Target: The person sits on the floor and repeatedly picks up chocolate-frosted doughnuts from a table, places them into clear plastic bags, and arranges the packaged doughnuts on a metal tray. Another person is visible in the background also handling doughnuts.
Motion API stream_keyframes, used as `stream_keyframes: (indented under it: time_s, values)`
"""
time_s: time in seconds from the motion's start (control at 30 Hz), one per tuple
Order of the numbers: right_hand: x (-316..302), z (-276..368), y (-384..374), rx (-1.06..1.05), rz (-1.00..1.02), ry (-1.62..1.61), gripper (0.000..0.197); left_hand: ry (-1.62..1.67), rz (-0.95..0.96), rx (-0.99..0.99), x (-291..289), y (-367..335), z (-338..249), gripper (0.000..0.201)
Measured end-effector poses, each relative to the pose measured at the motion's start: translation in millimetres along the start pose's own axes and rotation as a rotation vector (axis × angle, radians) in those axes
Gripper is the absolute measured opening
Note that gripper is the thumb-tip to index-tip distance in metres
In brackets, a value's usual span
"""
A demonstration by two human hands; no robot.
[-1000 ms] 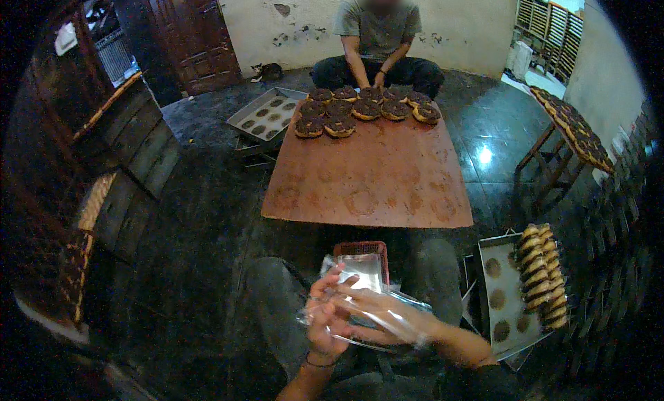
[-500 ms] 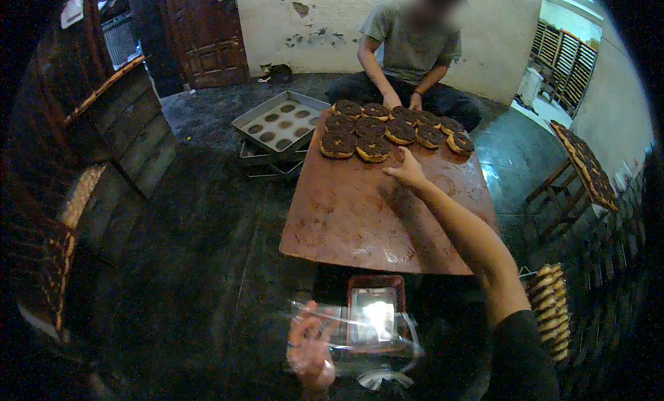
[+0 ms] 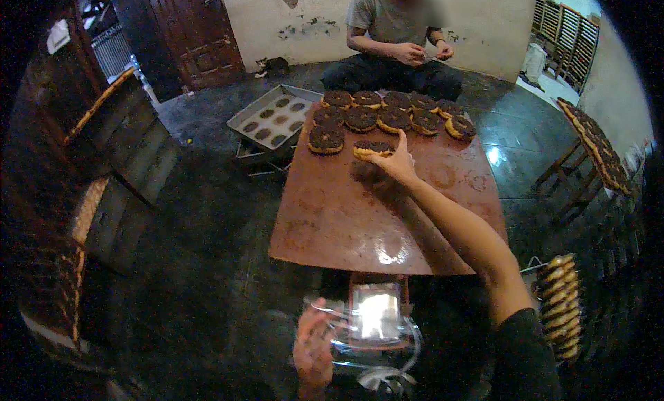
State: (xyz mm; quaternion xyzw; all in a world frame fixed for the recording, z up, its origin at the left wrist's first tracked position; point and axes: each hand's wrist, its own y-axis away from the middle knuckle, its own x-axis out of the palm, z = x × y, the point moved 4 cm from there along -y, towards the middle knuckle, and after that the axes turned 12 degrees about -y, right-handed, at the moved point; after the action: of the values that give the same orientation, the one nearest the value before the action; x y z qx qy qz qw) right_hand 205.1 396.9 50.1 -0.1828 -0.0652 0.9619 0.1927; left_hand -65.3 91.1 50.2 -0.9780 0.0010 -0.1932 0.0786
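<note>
Reaching far out over the brown table, the right hand pinches a chocolate-topped doughnut between thumb and fingers, holding it by its near edge just above the tabletop. Just beyond that hand and to either side of it, more chocolate-topped doughnuts lie in rows along the far end of the table; the nearest of them sits just left of the held one. Past those, another person sits on the floor with both hands busy at chest height. Close to the body, the left hand grips the left edge of a clear plastic bag, fingers curled around the film. Well left of the right hand, a metal baking tray rests on the floor beside the table. Right of the left hand, a rack of doughnuts stands on edge.
</note>
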Motion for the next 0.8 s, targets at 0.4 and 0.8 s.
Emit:
stream_keyframes:
  time_s: [0.4, 0.8]
  values:
    - [-189.6, 86.2, 313.9, 0.286, 0.664, -0.992, 0.125, 1.125, -0.135, -0.856, 70.0, 31.0, 72.8, 0.058]
    - [-168.7, 68.2, 350.3, 0.027, 0.415, -0.289, 0.113, 0.727, 0.158, -0.144, 63.2, 41.4, 29.1, 0.066]
